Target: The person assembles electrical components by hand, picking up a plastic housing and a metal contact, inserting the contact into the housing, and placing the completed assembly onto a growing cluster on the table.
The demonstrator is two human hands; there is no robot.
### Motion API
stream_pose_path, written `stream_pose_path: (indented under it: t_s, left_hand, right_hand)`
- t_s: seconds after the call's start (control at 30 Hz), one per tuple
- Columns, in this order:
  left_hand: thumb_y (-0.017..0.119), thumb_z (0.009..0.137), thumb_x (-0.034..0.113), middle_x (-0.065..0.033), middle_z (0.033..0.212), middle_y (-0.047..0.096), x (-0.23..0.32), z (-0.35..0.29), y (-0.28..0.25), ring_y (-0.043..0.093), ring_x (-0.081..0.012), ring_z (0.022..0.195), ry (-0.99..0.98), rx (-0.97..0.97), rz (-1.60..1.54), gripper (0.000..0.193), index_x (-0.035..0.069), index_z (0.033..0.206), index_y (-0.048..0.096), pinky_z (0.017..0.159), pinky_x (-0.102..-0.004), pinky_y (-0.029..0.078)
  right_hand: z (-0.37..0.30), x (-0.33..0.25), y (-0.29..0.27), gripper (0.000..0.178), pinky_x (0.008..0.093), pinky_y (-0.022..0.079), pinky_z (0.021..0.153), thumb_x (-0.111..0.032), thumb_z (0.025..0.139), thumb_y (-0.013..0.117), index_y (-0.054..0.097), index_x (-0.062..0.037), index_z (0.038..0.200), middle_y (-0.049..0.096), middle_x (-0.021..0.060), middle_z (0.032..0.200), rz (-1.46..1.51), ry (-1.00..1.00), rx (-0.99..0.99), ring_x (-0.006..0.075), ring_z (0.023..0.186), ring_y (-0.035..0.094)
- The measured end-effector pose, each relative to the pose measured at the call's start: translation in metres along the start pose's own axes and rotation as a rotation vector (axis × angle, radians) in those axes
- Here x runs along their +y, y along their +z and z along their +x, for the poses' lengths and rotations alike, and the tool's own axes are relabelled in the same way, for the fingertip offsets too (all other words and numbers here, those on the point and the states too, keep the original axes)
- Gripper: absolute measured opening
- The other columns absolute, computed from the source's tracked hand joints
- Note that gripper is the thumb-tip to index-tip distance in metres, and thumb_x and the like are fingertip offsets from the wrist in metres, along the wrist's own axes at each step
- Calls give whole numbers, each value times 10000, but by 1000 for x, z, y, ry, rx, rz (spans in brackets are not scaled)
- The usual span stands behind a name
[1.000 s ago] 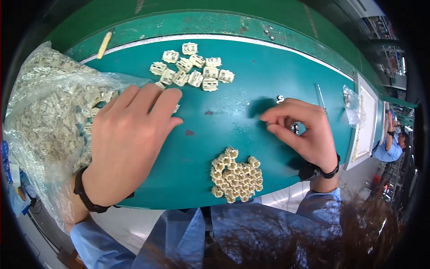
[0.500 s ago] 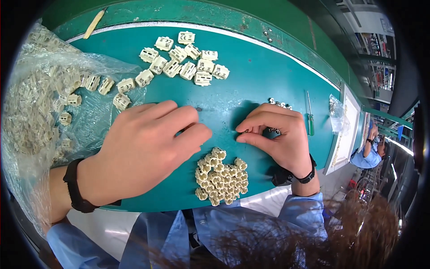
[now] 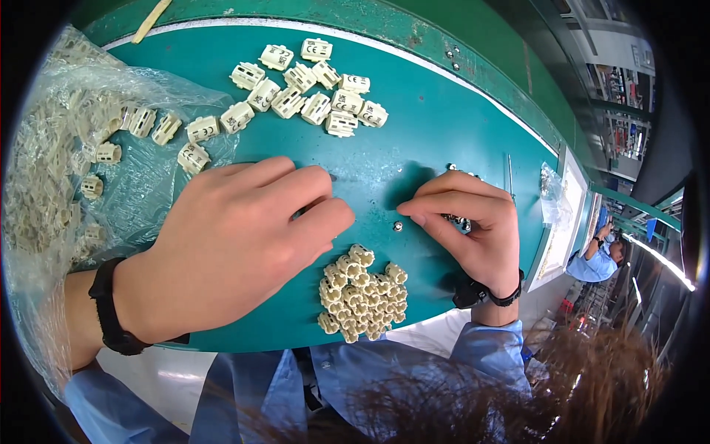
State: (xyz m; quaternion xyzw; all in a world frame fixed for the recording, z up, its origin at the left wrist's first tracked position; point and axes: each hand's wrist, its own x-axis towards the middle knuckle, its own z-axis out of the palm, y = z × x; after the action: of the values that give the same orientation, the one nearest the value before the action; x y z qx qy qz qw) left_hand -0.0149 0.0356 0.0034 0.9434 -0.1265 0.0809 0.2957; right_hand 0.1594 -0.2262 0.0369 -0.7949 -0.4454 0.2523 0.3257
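My left hand (image 3: 248, 240) is over the green mat with its fingers curled in and the tips turned away; whatever it grips, if anything, is hidden. My right hand (image 3: 473, 222) has thumb and forefinger brought together, and I cannot make out anything between them. Just beside that thumb a small shiny metal part (image 3: 398, 226) lies on the mat. More small metal parts (image 3: 460, 222) show partly behind the right hand. Between my wrists sits a cluster of cream plastic sockets (image 3: 362, 300), standing with their round openings up.
Several cream plastic housings (image 3: 318, 107) lie loose at the far side. A clear plastic bag (image 3: 55, 163) full of them spreads on the left. To the right are a screwdriver (image 3: 510, 177) and a small clear bag (image 3: 551, 196). A co-worker (image 3: 595, 255) sits farther right.
A small metal part now lies on the mat below my right fingertips, where none showed before. The right hand has shifted slightly right; the left hand has hardly moved. The view has tilted a little.
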Motion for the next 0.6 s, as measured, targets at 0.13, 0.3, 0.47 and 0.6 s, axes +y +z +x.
stream_pose_path:
  t_s: [0.13, 0.3, 0.47, 0.6]
  left_hand:
    - [918, 849, 151, 2, 1022, 693, -1, -1, 1, 681, -230, 839, -4, -1, -5, 271, 146, 1079, 774, 658, -378, 558]
    - [917, 847, 139, -3, 1010, 692, 0, -1, 2, 679, -233, 845, -2, 1, -16, 263, 140, 1066, 771, 662, -377, 559]
    - [906, 856, 99, -12, 1026, 728, -1, 3, 7, 693, -243, 870, 25, 50, -94, 234, 123, 1043, 767, 698, -379, 583]
    - [897, 874, 78, -25, 1051, 769, -5, 4, 15, 721, -257, 906, 31, 69, -254, 211, 106, 1034, 762, 749, -378, 609]
  right_hand:
    - [0, -3, 4, 206, 344, 588, 802, 63, 898, 894, 918, -27, 1082, 833, 92, 1017, 129, 94, 12, 207, 915, 761]
    - [2, 4, 3, 229, 320, 592, 778, 84, 897, 893, 915, -29, 1095, 833, 86, 1018, 114, 46, 1, 178, 883, 765]
    - [5, 6, 4, 226, 300, 578, 751, 72, 890, 916, 912, -32, 1091, 829, 83, 1033, 51, -64, 13, 150, 851, 748]
    - [10, -1, 14, 226, 283, 557, 728, 55, 880, 936, 909, -25, 1089, 818, 77, 1026, 56, -3, 23, 136, 846, 728]
